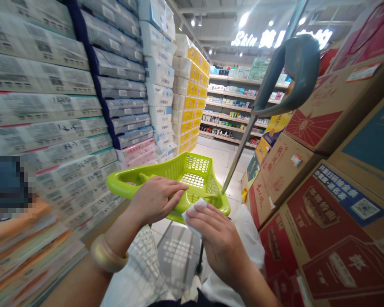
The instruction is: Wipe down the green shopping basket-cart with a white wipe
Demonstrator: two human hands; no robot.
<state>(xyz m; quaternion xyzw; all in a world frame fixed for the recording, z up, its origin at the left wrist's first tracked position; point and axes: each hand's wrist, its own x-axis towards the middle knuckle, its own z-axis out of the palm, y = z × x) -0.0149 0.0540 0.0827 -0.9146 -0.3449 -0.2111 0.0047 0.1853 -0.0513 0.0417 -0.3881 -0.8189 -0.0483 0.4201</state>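
A lime-green shopping cart basket (200, 164) with a perforated floor and walls stands in front of me. My left hand (156, 197) lies across the near part of the cart, its fingers stretched out over the green plastic. In my right hand (216, 230) a white tissue (193, 213) is pinched under the fingers, pressed against the near rim right of the left hand. From the cart's right side rises a metal pole (240, 160) with a grey plastic loop handle (302, 72). The undersides of the right fingers are hidden.
Tall stacks of wrapped tissue packs (188, 100) line the left side. Cardboard cartons (342, 213) are piled close on the right. Filled shelves (233, 102) stand at the aisle's far end, beyond the tiled floor (222, 149). A blurred orange stack (28, 251) is at lower left.
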